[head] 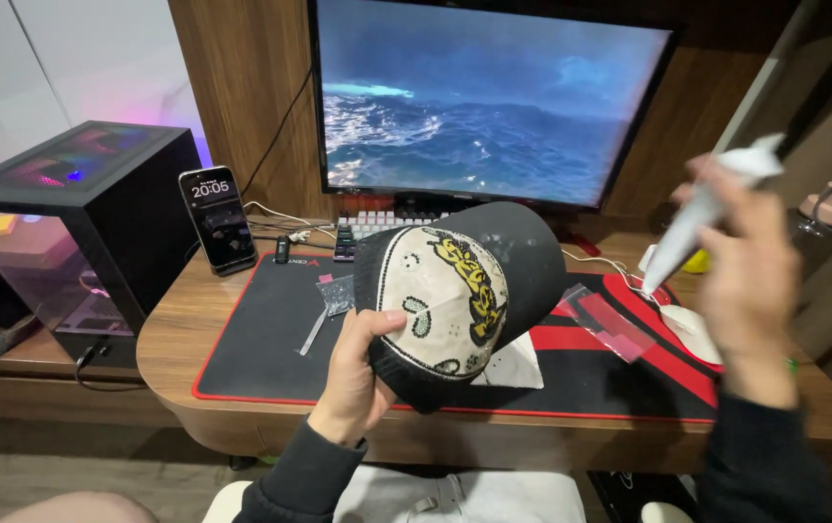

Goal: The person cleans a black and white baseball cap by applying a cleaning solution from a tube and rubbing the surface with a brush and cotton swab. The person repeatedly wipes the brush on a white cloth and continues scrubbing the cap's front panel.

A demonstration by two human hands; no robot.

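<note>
My left hand (353, 378) grips a black cap (455, 291) by its lower edge and holds it up over the desk. The cap's cream front panel with a yellow and black embroidered patch faces me, and its black brim points up and right. My right hand (750, 281), blurred, is raised at the right and is closed around a white tube (702, 208) with a pointed tip angled down-left, to the right of the cap and apart from it.
A black desk mat with red trim (271, 349) covers the wooden desk (174, 329). On it lie a small clear bag (337, 293), plastic packets (605, 324) and a white sheet (518, 368). A monitor (484, 97), keyboard (377, 228), upright phone (217, 218), glass computer case (58, 232) and white mouse (692, 329) stand around.
</note>
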